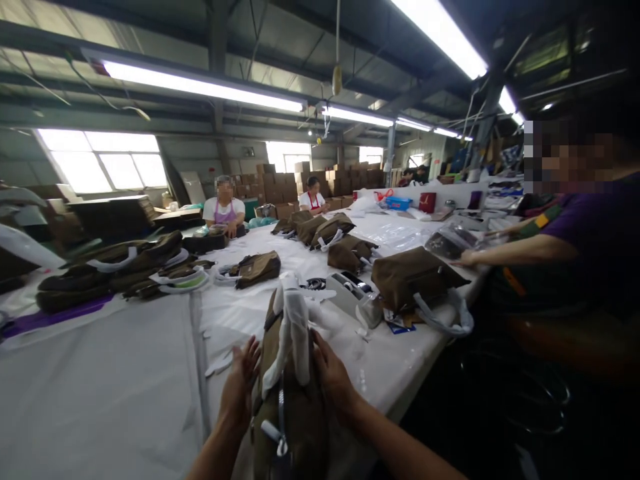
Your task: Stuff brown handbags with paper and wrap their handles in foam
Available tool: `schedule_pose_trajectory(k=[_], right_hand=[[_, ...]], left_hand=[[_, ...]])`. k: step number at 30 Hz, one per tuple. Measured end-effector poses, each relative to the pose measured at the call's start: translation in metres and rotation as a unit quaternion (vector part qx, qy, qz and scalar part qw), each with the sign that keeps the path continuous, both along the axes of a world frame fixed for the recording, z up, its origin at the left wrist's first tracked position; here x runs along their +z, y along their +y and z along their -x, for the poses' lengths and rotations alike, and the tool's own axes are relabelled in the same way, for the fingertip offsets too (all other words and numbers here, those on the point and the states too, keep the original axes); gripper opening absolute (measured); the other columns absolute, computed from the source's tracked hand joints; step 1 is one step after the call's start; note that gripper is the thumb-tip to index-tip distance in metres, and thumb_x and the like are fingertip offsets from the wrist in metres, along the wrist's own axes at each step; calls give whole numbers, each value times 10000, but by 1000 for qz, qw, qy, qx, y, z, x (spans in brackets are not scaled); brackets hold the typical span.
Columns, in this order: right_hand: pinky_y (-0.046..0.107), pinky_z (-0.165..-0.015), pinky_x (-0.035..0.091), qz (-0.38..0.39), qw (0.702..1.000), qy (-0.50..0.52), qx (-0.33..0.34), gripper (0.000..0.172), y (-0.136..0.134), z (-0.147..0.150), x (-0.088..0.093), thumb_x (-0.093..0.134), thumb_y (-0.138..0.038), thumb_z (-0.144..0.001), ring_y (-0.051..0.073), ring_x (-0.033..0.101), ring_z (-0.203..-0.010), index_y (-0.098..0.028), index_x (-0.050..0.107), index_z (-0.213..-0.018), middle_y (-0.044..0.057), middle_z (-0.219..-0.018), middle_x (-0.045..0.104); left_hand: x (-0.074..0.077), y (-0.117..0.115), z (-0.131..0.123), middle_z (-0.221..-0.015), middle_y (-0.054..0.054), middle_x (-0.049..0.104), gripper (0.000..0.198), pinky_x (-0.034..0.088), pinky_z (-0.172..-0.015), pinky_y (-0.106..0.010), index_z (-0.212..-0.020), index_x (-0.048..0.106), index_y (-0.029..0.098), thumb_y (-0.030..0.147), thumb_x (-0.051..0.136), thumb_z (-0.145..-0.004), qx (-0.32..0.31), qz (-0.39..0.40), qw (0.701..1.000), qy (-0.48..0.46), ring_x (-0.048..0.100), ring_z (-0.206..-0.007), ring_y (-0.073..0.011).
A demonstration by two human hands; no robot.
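A brown bag [293,427] stands upright on the white-covered table just in front of me, its zipper facing up. White wrapping covers its handles [294,320], and a white tag hangs at the zipper pull. My left hand [243,377] is at the bag's left side with its fingers spread. On the right side, my right hand [333,373] lies against the bag, fingers stretched out and partly hidden behind it. Neither hand's fingers are wrapped round anything.
More brown bags [420,277] lie to the right, ahead and left on the table [125,387]. A grey tape dispenser [350,293] stands beyond my bag. A person in purple [595,220] handles a plastic-covered item at right; two people sit across the table.
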State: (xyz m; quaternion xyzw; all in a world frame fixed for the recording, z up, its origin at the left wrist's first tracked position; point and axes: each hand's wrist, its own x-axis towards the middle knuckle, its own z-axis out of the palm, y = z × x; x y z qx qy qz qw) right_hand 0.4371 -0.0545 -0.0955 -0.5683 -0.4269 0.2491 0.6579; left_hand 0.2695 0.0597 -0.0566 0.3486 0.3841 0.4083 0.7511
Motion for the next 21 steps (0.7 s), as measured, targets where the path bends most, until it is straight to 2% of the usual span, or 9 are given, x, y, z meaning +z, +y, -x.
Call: schedule_pose_trajectory(k=[2, 4, 6, 9, 13, 17, 21], right_hand=[[499, -1148, 380, 15, 999, 4, -35, 648, -12, -6, -7, 517, -665, -914, 328, 533, -1315, -188, 636, -1337, 115, -1372, 617], [475, -1039, 483, 25, 998, 12, -52, 597, -17, -8, -10, 490, -645, -933, 333, 619, -1197, -174, 700, -1235, 129, -1254, 688], [433, -956, 528, 28, 998, 17, -57, 562, -16, -7, -10, 484, -623, -943, 318, 659, -1115, -175, 721, -1187, 122, -1194, 713], [394, -950, 516, 31, 998, 16, -56, 484, -14, -6, -7, 560, -576, -920, 302, 661, -1091, -183, 736, -1141, 104, -1168, 724], [385, -922, 524, 35, 998, 18, -41, 479, -15, -6, -6, 557, -564, -918, 303, 665, -1077, -173, 733, -1131, 106, -1162, 726], [409, -931, 523, 40, 998, 17, -37, 513, -15, -8, -8, 560, -579, -901, 328, 650, -1111, -159, 721, -1150, 121, -1171, 723], [430, -952, 515, 42, 999, 12, -29, 513, -16, -10, -10, 582, -576, -884, 346, 640, -1130, -160, 727, -1146, 127, -1172, 722]], left_hand=[[-4, 11, 8, -1537, -147, 466, 483, 310, -1221, -444, -1402, 505, 133, 364, 246, -1067, 26, 34, 999, 11, 428, -1431, -260], [-7, 19, 11, -1491, -143, 524, 412, 377, -1184, -436, -1313, 563, 138, 303, 282, -1060, 34, 47, 998, 6, 516, -1366, -241], [-11, 23, 8, -1424, -123, 594, 339, 409, -1163, -400, -1194, 627, 152, 269, 344, -1048, 35, 49, 998, 3, 585, -1298, -209], [-17, 22, 2, -1335, -114, 661, 257, 442, -1128, -352, -1087, 675, 156, 227, 438, -1019, 34, 61, 998, 12, 637, -1224, -184], [-20, 20, 1, -1316, -81, 677, 249, 476, -1081, -342, -1080, 695, 187, 246, 462, -1015, 44, 60, 997, 14, 632, -1224, -185], [-18, 18, 2, -1338, -48, 668, 227, 421, -1131, -373, -1083, 708, 213, 264, 503, -999, 52, 65, 996, 21, 582, -1290, -197], [-16, 14, 0, -1292, -66, 696, 221, 385, -1157, -389, -1067, 727, 193, 259, 535, -980, 40, 72, 996, 20, 581, -1293, -219]])
